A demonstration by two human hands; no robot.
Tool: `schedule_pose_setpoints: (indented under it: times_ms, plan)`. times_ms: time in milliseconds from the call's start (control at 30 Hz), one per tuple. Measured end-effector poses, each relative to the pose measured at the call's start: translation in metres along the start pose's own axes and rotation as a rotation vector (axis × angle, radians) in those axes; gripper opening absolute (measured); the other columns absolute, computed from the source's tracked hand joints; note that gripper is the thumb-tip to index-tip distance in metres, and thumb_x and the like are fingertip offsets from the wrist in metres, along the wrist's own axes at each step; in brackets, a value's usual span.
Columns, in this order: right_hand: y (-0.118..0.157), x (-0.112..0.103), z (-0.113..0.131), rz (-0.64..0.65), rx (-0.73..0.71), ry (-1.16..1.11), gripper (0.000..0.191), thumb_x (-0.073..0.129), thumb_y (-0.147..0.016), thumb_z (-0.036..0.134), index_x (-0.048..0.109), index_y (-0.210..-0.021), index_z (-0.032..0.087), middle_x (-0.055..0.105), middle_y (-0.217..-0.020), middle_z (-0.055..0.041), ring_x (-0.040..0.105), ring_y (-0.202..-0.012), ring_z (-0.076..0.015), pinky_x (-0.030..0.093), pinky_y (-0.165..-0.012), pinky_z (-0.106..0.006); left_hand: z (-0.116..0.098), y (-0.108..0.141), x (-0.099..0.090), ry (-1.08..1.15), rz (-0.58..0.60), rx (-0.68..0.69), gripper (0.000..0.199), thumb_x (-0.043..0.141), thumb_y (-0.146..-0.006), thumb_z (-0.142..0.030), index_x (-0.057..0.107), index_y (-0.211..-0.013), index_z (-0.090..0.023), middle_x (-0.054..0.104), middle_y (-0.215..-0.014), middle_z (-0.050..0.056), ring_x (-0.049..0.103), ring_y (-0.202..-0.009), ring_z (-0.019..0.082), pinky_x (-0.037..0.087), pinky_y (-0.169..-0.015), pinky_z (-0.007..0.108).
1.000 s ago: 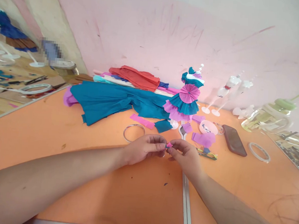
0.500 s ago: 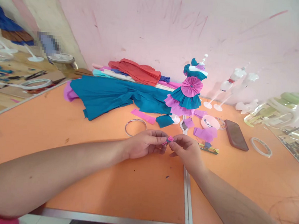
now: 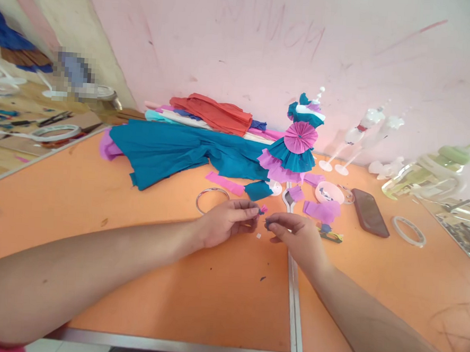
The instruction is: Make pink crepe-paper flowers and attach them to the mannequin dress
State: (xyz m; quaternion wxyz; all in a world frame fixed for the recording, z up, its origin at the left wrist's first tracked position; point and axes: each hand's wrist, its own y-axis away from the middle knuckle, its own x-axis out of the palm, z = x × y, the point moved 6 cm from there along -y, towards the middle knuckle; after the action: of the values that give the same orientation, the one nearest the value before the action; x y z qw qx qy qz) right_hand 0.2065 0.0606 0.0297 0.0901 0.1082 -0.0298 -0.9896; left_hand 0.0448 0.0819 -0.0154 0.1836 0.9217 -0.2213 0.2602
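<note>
Since the pink scrap [image 3: 264, 209] is probably light and easily crushed, my left hand [image 3: 223, 222] pinches its end, my right hand [image 3: 300, 242] a dark bit [image 3: 269, 225].

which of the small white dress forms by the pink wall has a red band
The middle white form, with the red band at its waist. The right-hand form shows no red; the left-hand form wears ruffled teal and pink paper.

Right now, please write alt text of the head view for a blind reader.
Left hand holds a tiny pink and blue piece, right hand a dark bit, above an orange table; behind stands a small mannequin in teal and pink ruffles.
</note>
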Motion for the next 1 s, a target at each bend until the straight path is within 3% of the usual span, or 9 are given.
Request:
schedule_pose_setpoints:
  times_ms: [100, 300, 467, 567, 1000]
  plan:
    - [0.004, 0.003, 0.003, 0.012, 0.004, -0.028, 0.028, 0.077, -0.077, 0.045, 0.074, -0.093, 0.021, 0.076, -0.091, -0.0057, 0.07, -0.085, -0.0204, 0.061, -0.067, -0.033, -0.003, 0.002, 0.002, -0.208, -0.054, 0.088, 0.028, 0.078, -0.081, -0.041, 0.069, -0.09, -0.015, 0.065, -0.084, 0.002, 0.061, -0.077, 0.013, 0.052, -0.081, 0.029]
    - [0.002, 0.008, -0.005, -0.024, 0.09, -0.157, 0.052, 0.086, -0.068, 0.042, 0.045, -0.096, 0.026, 0.075, -0.08, -0.0021, 0.07, -0.078, -0.0218, 0.059, -0.061, -0.033, -0.011, 0.011, 0.013, -0.519, -0.092, 0.181, 0.038, 0.071, -0.084, -0.053, 0.067, -0.09, -0.016, 0.067, -0.084, 0.002, 0.064, -0.081, 0.016, 0.052, -0.083, 0.032]
    - [-0.002, 0.01, -0.01, -0.022, 0.122, -0.12, 0.045, 0.081, -0.072, 0.04, 0.059, -0.108, 0.023, 0.074, -0.082, -0.0035, 0.07, -0.08, -0.0219, 0.06, -0.064, -0.035, -0.011, 0.011, 0.014, -0.593, -0.072, 0.205, 0.034, 0.066, -0.088, -0.051, 0.066, -0.092, -0.017, 0.069, -0.085, 0.003, 0.064, -0.082, 0.018, 0.05, -0.082, 0.031]
    - [-0.001, 0.008, -0.01, -0.042, 0.122, -0.096, 0.034, 0.079, -0.073, 0.041, 0.067, -0.097, 0.02, 0.074, -0.084, -0.0056, 0.07, -0.08, -0.0217, 0.061, -0.065, -0.035, -0.01, 0.011, 0.013, -0.641, -0.071, 0.221, 0.033, 0.064, -0.09, -0.05, 0.066, -0.092, -0.018, 0.069, -0.082, 0.003, 0.064, -0.083, 0.018, 0.049, -0.082, 0.031]
    - [-0.003, 0.009, -0.017, -0.065, 0.139, -0.135, 0.025, 0.078, -0.074, 0.039, 0.065, -0.085, 0.02, 0.069, -0.076, -0.0013, 0.071, -0.07, -0.0192, 0.059, -0.065, -0.032, -0.019, 0.014, 0.016, -0.771, -0.114, 0.307, 0.027, 0.066, -0.089, -0.044, 0.071, -0.093, -0.017, 0.075, -0.094, 0.006, 0.07, -0.091, 0.022, 0.054, -0.084, 0.033]
